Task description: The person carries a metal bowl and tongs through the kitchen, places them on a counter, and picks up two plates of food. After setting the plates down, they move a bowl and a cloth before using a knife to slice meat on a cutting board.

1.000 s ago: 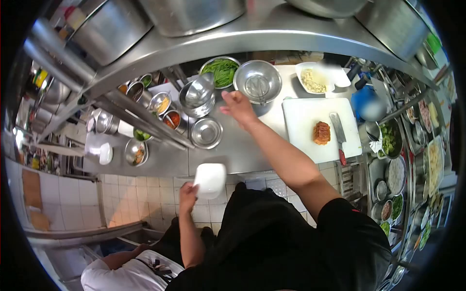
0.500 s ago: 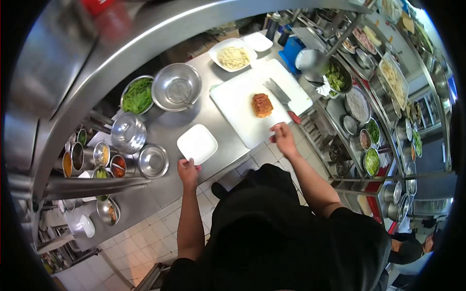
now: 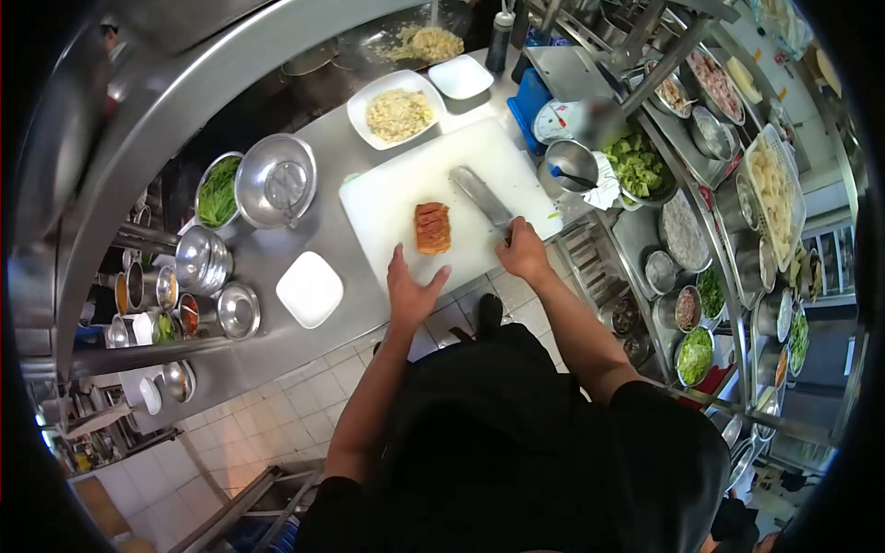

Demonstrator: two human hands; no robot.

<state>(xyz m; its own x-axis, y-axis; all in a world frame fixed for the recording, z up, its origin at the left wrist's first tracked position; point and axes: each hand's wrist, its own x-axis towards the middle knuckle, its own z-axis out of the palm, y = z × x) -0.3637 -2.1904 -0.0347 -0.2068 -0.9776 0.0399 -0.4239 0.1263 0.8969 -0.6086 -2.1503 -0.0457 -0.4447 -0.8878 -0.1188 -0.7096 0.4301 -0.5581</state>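
Note:
My right hand is closed around the handle of a knife with a broad blade. The blade lies flat on the white cutting board, pointing away from me. A browned, sliced block of meat sits on the board, left of the blade. Just in front of the meat is my left hand, open, thumb and fingers spread, with nothing in it. On the steel counter to the left stands an empty white square plate, apart from both hands.
Behind the board are a white bowl of fried rice and a small white dish. A blue scale stands back right. Metal bowls and greens line the left. Ingredient trays fill the right shelves.
My right hand has moved onto the knife handle and closed on it. My left hand has left the white plate, come right to the meat and opened. The view has shifted.

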